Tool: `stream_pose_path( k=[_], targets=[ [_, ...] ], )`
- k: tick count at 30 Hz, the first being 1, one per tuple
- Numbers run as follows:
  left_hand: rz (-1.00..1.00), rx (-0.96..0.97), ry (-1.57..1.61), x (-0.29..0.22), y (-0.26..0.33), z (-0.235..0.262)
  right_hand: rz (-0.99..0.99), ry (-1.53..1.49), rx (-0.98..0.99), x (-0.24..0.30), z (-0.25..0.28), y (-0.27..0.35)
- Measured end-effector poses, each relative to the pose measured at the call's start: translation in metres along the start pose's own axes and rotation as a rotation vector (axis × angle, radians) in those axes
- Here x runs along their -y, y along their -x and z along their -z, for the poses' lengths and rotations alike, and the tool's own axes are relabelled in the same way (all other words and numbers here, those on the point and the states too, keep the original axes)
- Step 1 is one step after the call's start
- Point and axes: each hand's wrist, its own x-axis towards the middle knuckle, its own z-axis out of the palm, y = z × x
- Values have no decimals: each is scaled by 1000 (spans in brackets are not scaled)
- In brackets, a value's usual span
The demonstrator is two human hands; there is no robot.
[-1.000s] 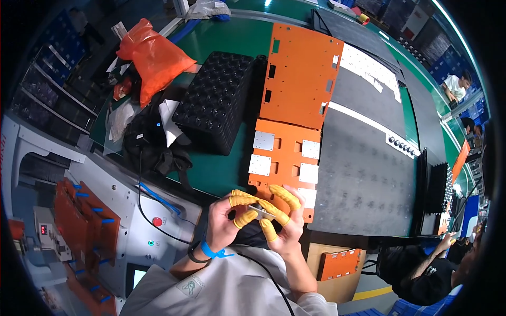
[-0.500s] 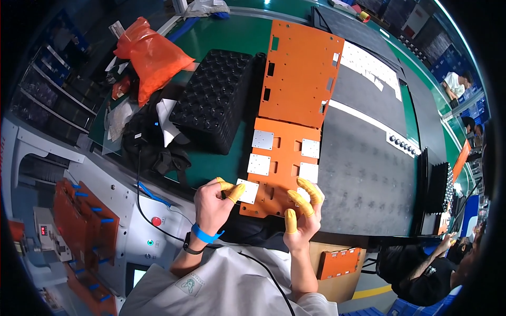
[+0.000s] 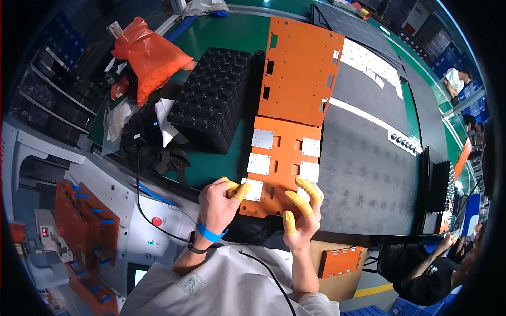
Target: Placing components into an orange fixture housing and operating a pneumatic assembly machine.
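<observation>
An orange fixture board (image 3: pixel 282 181) lies in front of me with silver square metal plates on it in two columns. At its lower left, the yellow-capped thumb and fingers of my left hand (image 3: pixel 219 203) close on the edge of a square metal plate (image 3: pixel 254 190), which sits over the board. My right hand (image 3: pixel 303 218) is at the lower right, fingers spread and curved, thumb apart. Its yellow-capped fingertips lie over another square plate (image 3: pixel 303 194), largely hidden beneath them. Above these are further plates, such as the upper left plate (image 3: pixel 262 139).
A larger orange panel (image 3: pixel 300 68) adjoins the board's far end. Left of it stands a stack of black dimpled trays (image 3: pixel 211 95), then an orange plastic bag (image 3: pixel 150 60). A dark mat (image 3: pixel 369 174) spreads to the right. A co-worker (image 3: pixel 421 268) sits at lower right.
My left hand has moved slightly right, bringing its square plate from the board's left edge further onto the board. My right hand has stayed nearly in place.
</observation>
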Motion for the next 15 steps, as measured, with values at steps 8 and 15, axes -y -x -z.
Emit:
stream_pose_path(
  k=[8, 15],
  targets=[
    [-2, 17, -3, -2, 0, -3, 9, 44, 19, 1, 7, -4],
    [-6, 69, -31, 0, -2, -4, 56, 103, 27, 1, 12, -22]
  ],
)
